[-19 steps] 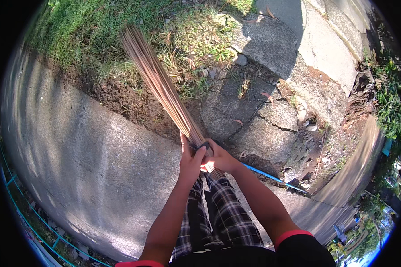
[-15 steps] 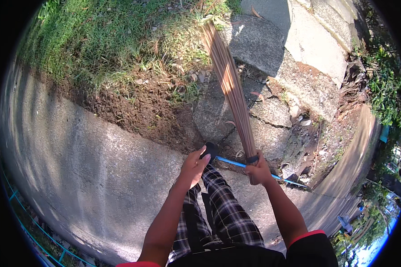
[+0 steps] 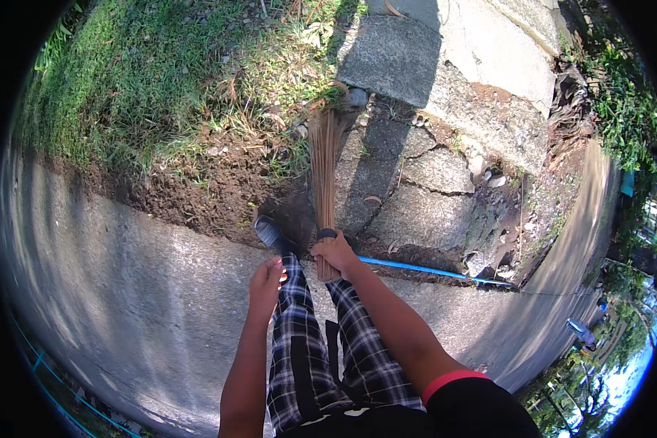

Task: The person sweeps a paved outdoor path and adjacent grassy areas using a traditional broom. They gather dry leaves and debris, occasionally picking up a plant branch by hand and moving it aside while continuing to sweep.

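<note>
the right hand (image 3: 333,254) grips the stick broom (image 3: 325,164) by its dark band (image 3: 327,234), the broom reaching toward twelve o'clock, while the left hand (image 3: 266,281), at eight o'clock from it, curls loosely, seemingly empty, so a snug right-hand hold should steer evenly.

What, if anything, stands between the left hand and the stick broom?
Nothing visible blocks the way from the left hand to the stick broom. A plaid trouser leg shows in the gap, apparently lower down; the right hand grips the broom.
</note>
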Action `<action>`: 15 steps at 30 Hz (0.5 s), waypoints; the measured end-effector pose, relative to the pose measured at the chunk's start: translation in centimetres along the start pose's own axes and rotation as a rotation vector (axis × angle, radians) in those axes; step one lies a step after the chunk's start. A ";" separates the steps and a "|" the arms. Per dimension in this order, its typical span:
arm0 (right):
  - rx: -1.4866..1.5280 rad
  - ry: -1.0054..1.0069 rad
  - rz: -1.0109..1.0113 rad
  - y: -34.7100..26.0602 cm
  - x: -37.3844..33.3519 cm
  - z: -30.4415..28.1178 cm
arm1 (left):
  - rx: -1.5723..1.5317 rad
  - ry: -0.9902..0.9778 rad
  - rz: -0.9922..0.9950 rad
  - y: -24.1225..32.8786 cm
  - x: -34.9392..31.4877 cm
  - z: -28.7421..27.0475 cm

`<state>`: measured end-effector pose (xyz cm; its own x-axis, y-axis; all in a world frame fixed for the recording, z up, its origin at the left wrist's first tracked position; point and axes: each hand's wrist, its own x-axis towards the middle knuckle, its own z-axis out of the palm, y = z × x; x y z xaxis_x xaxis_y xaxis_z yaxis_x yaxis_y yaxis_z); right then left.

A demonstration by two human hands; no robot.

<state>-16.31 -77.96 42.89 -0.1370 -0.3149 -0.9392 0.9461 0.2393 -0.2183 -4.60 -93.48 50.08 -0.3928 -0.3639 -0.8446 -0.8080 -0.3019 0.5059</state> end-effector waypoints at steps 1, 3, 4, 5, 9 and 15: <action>-0.130 0.003 -0.067 0.1 -0.3 -0.2 | -0.018 -0.009 0.013 0.6 0.3 0.1; -0.352 -0.138 -0.183 0.4 -2.4 -3.2 | -0.067 -0.045 0.014 1.9 1.1 0.2; -0.513 -0.140 -0.320 0.7 -3.8 -5.3 | -0.062 -0.061 0.022 2.5 1.4 0.1; -0.645 -0.127 -0.579 1.4 -5.7 -7.4 | -0.062 -0.074 0.025 3.0 1.7 -0.1; -0.035 -0.008 -0.254 5.2 -12.9 -14.2 | -0.116 -0.098 0.007 4.1 2.9 -1.7; 0.459 0.506 -0.079 2.0 -9.3 -11.9 | -0.021 -0.105 -0.049 3.8 3.6 -5.4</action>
<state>-16.64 -63.60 48.07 -0.2253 0.1785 -0.9578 0.9409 -0.2152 -0.2614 -6.72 -100.68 49.94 -0.3977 -0.2541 -0.8816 -0.8187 -0.3355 0.4660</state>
